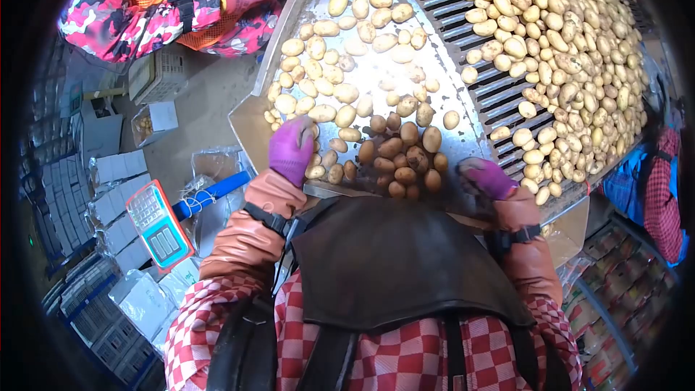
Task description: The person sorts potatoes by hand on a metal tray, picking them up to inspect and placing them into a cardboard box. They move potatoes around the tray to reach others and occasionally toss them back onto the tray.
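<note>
My left hand (292,149), in a purple glove, rests at the left edge of the loose potatoes (326,113) on the metal table (441,65). Its fingers are curled, and what they hold, if anything, is hidden. My right hand (486,177), gloved in purple too, is at the near right part of the table, beside a shaded cluster of potatoes (405,159). Its fingers are blurred and partly dark. Both hands are apart from each other, with the shaded potatoes between them.
A large heap of potatoes (557,43) lies on the slatted grate (499,94) at the right. A co-worker's sleeve (137,25) shows at the upper left. A scale display (161,226) on a blue post (217,194) stands left of my arm. Another person's sleeve (660,203) is far right.
</note>
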The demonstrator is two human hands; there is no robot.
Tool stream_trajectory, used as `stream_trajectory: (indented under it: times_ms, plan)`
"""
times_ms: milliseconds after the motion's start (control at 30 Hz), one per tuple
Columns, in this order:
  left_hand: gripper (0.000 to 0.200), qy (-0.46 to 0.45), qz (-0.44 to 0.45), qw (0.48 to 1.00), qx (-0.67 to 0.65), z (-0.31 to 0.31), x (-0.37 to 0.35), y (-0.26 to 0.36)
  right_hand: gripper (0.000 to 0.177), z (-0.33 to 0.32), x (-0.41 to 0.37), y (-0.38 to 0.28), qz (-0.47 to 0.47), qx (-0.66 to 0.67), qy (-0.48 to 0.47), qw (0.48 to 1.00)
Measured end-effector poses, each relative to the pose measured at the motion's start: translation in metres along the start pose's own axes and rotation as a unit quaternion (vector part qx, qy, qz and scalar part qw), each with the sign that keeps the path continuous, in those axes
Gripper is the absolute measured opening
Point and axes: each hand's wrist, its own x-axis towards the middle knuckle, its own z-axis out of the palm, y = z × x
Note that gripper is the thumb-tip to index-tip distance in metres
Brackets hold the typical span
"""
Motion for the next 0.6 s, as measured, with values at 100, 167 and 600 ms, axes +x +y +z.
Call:
stream_trajectory:
  times_ms: [100, 167, 600]
  plan:
    - [0.028, -0.01, 0.075, 0.995, 0.068, 0.012, 0.048, 0.027, 0.045, 0.037, 0.026, -0.015, -0.06, -0.032, -0.067, 0.995]
    - [0.037, -0.103, 0.044, 0.985, 0.128, 0.032, 0.072, 0.038, 0.046, 0.036, 0.038, -0.019, -0.058, 0.059, -0.127, 0.988]
    - [0.061, -0.056, -0.066, 0.996, -0.026, 0.07, 0.094, 0.049, 0.052, 0.034, 0.043, -0.034, 0.05, 0.51, -0.09, 0.854]
